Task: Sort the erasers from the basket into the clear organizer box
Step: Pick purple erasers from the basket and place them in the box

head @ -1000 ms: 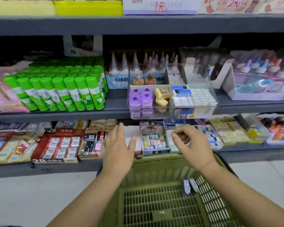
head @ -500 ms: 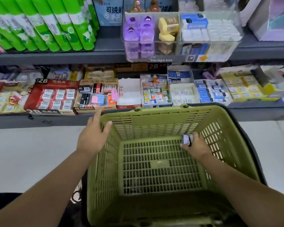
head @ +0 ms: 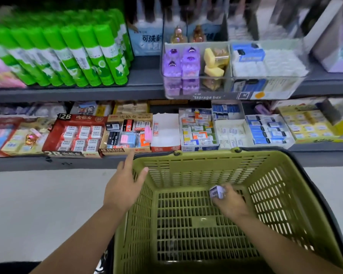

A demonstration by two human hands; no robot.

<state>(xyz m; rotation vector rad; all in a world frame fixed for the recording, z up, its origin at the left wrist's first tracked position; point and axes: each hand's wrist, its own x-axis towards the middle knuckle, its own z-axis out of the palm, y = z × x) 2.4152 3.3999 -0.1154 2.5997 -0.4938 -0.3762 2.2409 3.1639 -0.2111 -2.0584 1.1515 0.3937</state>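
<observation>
Erasers (head: pixel 216 191) pinched at the fingertips of the right hand (head: pixel 231 204), low inside the basket (head: pixel 275 194).

A small wrapped piece, perhaps two, is held between curled fingers and thumb, its barcode end showing above the knuckles. It is judged light, firm and slightly rubbery, with a possibly slick wrapper, so a hold across the short sides is advised. The left hand (head: pixel 122 188) is spread loosely against the basket rim and grips nothing. The clear box (head: pixel 212 96) is set well above and beyond the fingers, on the shelf (head: pixel 143 89).
</observation>
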